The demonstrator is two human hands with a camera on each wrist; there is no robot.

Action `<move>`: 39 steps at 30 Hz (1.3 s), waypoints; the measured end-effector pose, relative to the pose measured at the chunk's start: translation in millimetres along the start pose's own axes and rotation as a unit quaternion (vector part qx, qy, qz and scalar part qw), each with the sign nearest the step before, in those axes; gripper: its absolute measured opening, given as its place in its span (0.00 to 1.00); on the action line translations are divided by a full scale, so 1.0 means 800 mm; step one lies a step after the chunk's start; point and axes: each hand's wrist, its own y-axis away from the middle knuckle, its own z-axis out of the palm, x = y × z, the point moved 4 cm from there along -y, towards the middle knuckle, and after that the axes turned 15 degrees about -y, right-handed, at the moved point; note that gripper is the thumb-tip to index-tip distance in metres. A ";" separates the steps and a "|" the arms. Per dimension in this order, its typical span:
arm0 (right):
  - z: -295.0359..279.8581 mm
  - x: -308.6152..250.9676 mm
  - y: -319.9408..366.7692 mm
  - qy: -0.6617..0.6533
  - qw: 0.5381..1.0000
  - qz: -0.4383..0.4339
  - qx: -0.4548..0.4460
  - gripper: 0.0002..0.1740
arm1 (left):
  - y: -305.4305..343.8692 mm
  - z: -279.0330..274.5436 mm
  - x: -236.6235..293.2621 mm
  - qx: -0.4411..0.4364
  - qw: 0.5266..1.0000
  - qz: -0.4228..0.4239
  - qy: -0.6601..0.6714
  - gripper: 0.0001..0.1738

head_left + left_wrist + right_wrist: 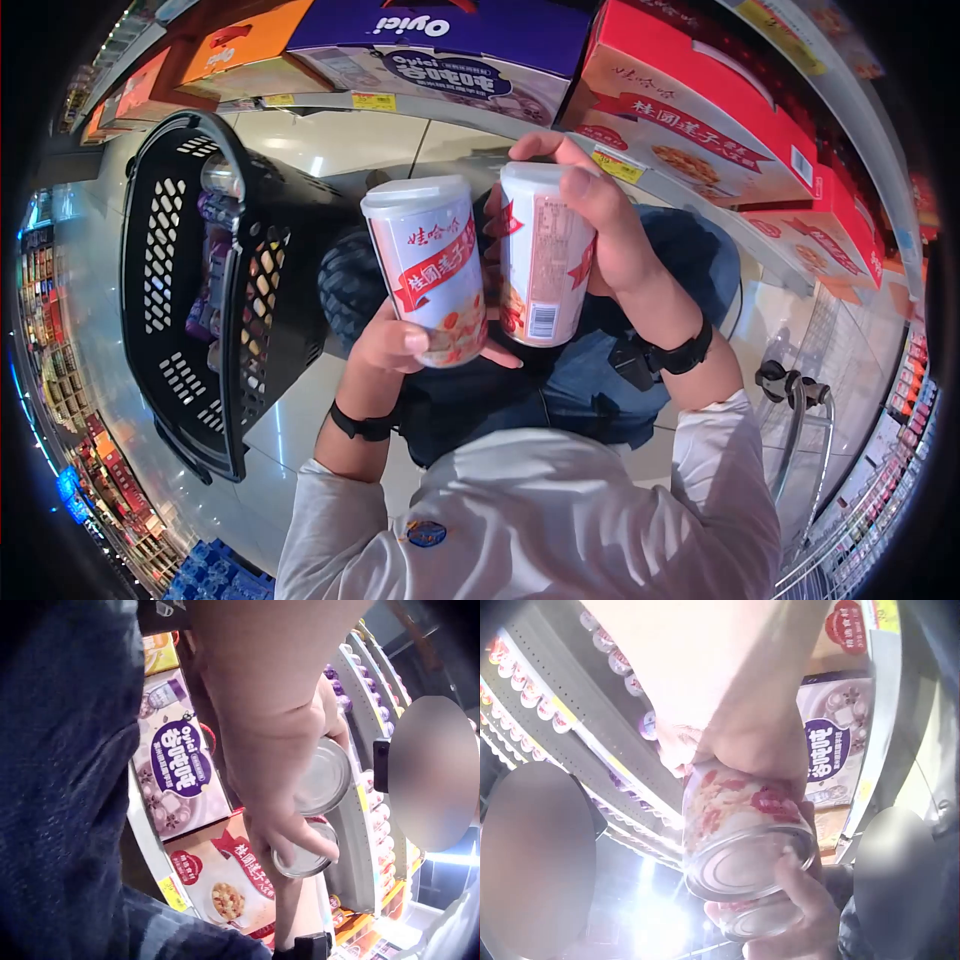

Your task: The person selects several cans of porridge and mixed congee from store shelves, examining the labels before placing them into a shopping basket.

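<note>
In the head view my left hand [390,340] grips a white can [430,270] with a red banner, food pictures and a white plastic lid. My right hand [605,205] holds a matching can [545,260] right beside it, the barcode side facing up. Both cans lean a little, close together over the lap. The left wrist view shows their metal bases, with left-hand fingers [311,836] spread across the lower one. In the right wrist view a left fingertip overlaps the base of the can [739,806] in my right hand.
A black shopping basket [285,300] with purple-wrapped goods stands on the floor at left. Along the shelf ahead sit a purple carton [440,50], a red carton [690,100] and an orange carton [240,50]. A metal cart frame [795,430] is at right.
</note>
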 end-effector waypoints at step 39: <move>-0.058 0.061 0.005 -0.204 0.977 0.064 -0.003 0.44 | -0.039 -0.063 -0.038 0.046 0.993 0.088 -0.062 0.48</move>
